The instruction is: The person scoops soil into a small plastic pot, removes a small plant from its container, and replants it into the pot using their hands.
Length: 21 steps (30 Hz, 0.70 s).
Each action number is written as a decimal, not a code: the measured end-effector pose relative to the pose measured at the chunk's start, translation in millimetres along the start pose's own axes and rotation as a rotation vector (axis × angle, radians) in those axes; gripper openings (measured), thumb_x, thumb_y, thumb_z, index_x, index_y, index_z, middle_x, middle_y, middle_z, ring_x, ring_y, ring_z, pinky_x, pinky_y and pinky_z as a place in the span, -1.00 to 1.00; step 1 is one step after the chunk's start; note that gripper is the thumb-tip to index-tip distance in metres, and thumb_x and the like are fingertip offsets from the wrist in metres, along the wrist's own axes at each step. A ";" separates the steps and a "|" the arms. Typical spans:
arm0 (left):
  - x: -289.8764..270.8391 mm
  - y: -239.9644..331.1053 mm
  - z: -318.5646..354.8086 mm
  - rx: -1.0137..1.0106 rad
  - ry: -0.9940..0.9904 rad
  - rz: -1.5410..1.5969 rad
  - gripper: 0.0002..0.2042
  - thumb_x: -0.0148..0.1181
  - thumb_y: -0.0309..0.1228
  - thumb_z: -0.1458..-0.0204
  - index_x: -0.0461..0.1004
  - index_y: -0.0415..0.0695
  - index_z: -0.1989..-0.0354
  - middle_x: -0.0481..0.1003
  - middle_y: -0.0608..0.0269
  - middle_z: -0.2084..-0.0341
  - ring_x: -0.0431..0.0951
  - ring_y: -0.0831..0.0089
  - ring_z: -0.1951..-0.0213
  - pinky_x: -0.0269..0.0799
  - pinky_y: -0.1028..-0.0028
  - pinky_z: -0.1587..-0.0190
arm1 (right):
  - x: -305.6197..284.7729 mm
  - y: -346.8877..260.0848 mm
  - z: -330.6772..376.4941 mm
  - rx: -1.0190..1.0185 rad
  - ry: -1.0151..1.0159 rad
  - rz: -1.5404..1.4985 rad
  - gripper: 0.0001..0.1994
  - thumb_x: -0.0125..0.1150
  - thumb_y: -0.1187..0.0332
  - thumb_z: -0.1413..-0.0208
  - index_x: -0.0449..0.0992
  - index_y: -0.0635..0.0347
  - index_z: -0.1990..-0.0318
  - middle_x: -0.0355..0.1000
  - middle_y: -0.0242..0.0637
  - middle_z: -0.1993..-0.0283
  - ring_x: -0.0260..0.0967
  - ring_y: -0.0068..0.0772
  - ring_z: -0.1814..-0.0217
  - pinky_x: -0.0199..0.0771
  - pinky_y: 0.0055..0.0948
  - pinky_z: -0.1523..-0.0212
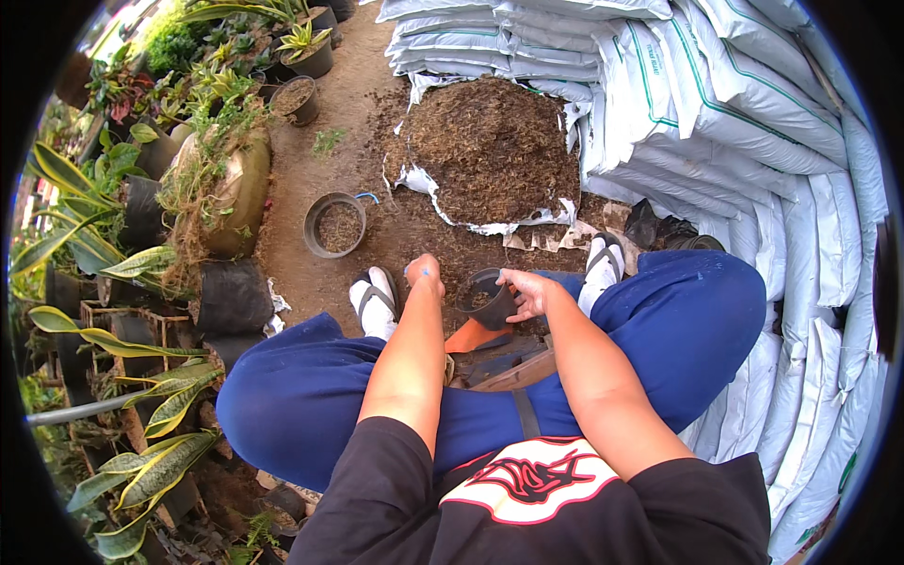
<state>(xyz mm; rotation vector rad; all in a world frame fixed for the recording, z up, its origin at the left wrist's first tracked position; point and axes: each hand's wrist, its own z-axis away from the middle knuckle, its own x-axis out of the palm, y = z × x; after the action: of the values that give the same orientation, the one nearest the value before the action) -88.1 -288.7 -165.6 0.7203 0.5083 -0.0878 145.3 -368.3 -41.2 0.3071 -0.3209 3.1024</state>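
Note:
My right hand (529,294) grips the rim of a small black plant pot (484,299), thumb and fingers pinching its right side. The pot tilts a little and has some dark soil inside. My left hand (425,273) is closed, held just left of the pot and apart from it. Its fingers curl away from me, so whatever they may hold is hidden. Beneath the pot, an orange piece (474,336) lies on the ground between my feet. Beyond my hands a heap of brown soil (490,146) rests on a torn white sack (420,181).
A round black basin (336,226) with soil in it stands left of the heap. Potted plants (155,264) crowd the left side, with a small soil-filled pot (297,101) farther back. Stacked white sacks (734,104) rise at the back and right. My sandalled feet (375,299) flank the work spot.

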 end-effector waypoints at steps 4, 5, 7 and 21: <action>15.4 -12.6 22.7 0.207 -0.058 -0.178 -0.66 0.18 -0.40 -0.07 0.53 -0.15 -0.05 0.53 -0.09 -0.08 0.55 0.10 -0.11 0.44 0.16 -0.15 | -26.5 5.5 -30.5 -0.109 0.021 -0.048 -0.39 0.27 0.14 -0.03 0.27 0.06 -0.24 0.29 -0.04 -0.30 0.40 0.07 -0.20 0.53 0.02 -0.16; 6.5 5.2 61.0 0.330 -0.078 -0.333 -0.62 0.19 -0.44 -0.06 0.50 -0.12 -0.10 0.49 -0.10 -0.14 0.51 0.08 -0.18 0.41 0.15 -0.21 | -31.2 8.1 -19.8 -0.196 0.071 -0.082 -0.41 0.26 0.18 -0.03 0.28 0.04 -0.24 0.31 -0.10 -0.27 0.41 0.04 -0.19 0.50 0.05 -0.17; -14.8 8.4 85.3 0.406 -0.115 -0.489 -0.32 0.39 -0.49 0.04 0.31 -0.04 -0.33 0.18 -0.06 -0.40 0.18 0.02 -0.43 0.20 0.15 -0.42 | -24.0 0.2 -9.3 -0.351 0.159 -0.131 -0.41 0.25 0.24 -0.01 0.30 -0.01 -0.25 0.36 -0.17 -0.21 0.42 -0.02 -0.16 0.47 0.12 -0.17; -7.5 -28.7 80.9 0.559 -0.076 -0.917 0.31 0.52 0.17 0.22 -0.38 0.25 -0.60 -0.49 0.01 -0.58 -0.38 0.03 -0.59 -0.29 0.05 -0.56 | -61.3 22.5 -59.0 -0.494 0.507 -0.342 -0.60 -0.10 0.60 -0.11 0.31 0.22 -0.14 0.52 -0.03 0.06 0.63 -0.04 0.17 0.74 -0.04 0.29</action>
<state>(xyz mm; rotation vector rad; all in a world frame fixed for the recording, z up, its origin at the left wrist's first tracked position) -68.2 -363.6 -128.1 0.9697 0.7191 -1.1457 193.5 -377.6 -114.3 -0.3818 -0.8738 2.5295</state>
